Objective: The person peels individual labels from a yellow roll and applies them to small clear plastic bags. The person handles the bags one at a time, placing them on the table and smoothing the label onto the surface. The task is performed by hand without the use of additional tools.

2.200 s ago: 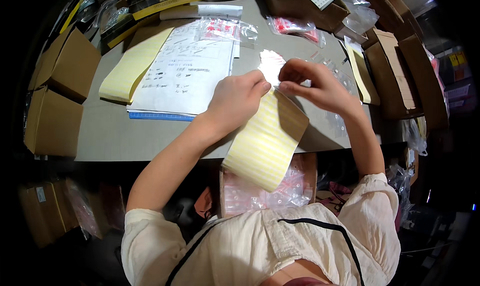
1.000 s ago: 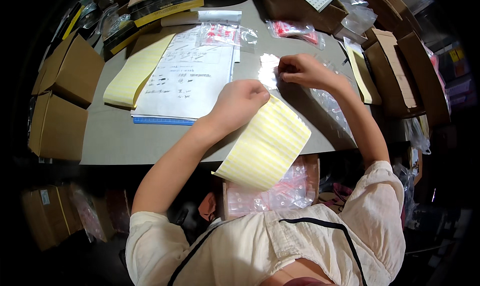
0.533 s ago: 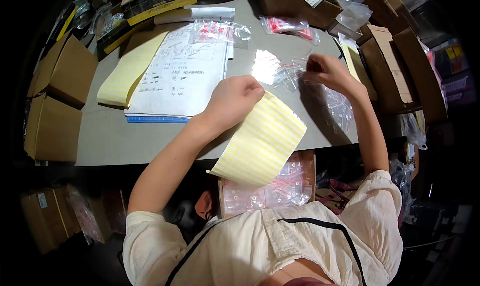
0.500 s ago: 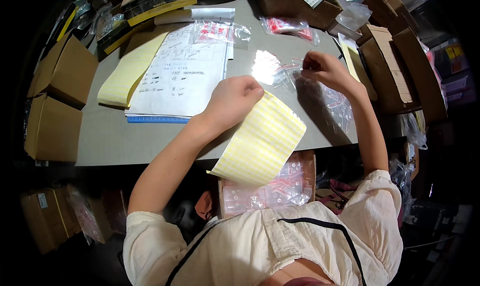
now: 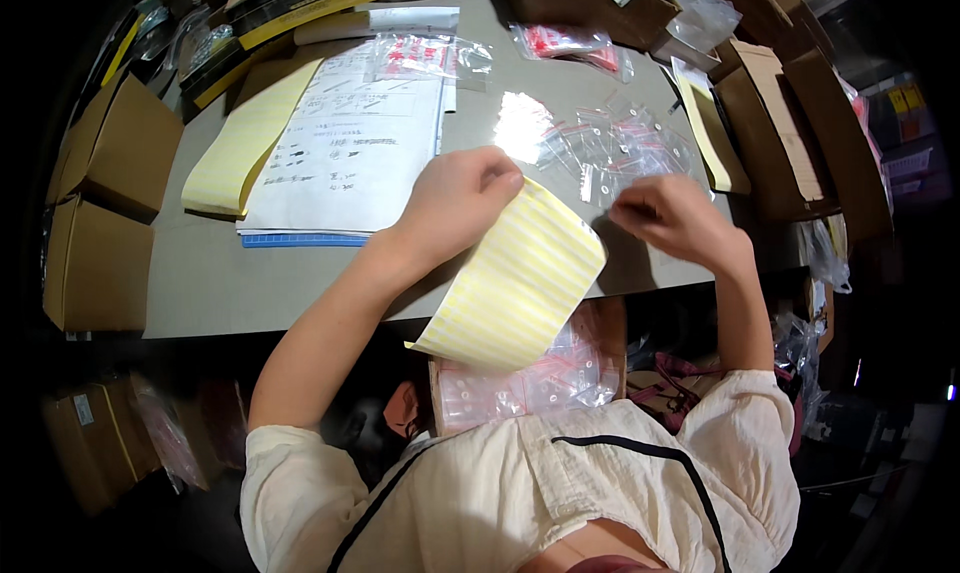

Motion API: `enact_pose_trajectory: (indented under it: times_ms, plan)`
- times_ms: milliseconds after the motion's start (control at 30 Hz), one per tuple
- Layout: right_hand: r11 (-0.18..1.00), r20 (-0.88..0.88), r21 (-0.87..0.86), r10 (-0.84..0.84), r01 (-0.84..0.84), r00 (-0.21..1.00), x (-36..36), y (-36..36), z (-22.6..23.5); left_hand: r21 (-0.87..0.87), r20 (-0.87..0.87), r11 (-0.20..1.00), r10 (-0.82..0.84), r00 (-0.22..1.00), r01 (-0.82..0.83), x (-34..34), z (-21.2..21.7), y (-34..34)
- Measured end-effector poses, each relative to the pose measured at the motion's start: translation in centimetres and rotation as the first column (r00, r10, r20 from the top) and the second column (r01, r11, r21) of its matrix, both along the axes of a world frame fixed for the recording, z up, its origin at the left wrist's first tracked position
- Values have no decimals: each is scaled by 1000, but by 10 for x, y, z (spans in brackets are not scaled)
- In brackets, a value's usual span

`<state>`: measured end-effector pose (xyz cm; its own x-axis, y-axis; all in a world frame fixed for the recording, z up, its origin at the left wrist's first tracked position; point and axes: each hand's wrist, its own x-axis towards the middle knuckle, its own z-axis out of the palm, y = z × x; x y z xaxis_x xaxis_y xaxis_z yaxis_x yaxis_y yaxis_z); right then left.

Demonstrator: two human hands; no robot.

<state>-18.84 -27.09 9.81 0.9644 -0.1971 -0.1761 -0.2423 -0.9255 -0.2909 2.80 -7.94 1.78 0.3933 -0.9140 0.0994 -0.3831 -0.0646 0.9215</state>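
My left hand [image 5: 455, 201] pinches the top corner of a yellow-striped label sheet [image 5: 512, 285], which hangs slanted over the table's front edge. To the right of the sheet, apart from it, my right hand [image 5: 682, 221] hovers with its fingers curled together; whether a small label is between them cannot be seen. Just beyond the right hand lie several small clear zip bags [image 5: 635, 143] with small ring-like bits in them. Below the sheet, against my body, a cardboard box [image 5: 622, 358] holds more clear bags with red seal lines [image 5: 530, 388], partly covered by the sheet.
Handwritten papers [image 5: 345, 163] lie on a blue board [image 5: 305, 240] at left, beside a folded yellow label strip [image 5: 235, 163]. Red-printed bags [image 5: 565, 45] lie at the back. Open cartons [image 5: 115, 153] stand left, another carton [image 5: 775, 123] right.
My right hand has drawn back toward me from over the small bags, uncovering them. My left hand keeps its grip on the label sheet. The whole view has shifted slightly.
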Motion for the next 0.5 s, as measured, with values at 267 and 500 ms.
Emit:
enact_pose_trajectory:
  times_ms: [267, 500]
  plan:
    - [980, 160, 200, -16, -16, 987, 59, -58, -19, -18, -10, 999, 29, 1000, -29, 8, -3, -6]
    - [987, 40, -145, -69, 74, 997, 66, -77, -28, -98, -42, 995, 11, 999, -16, 4, 4, -2]
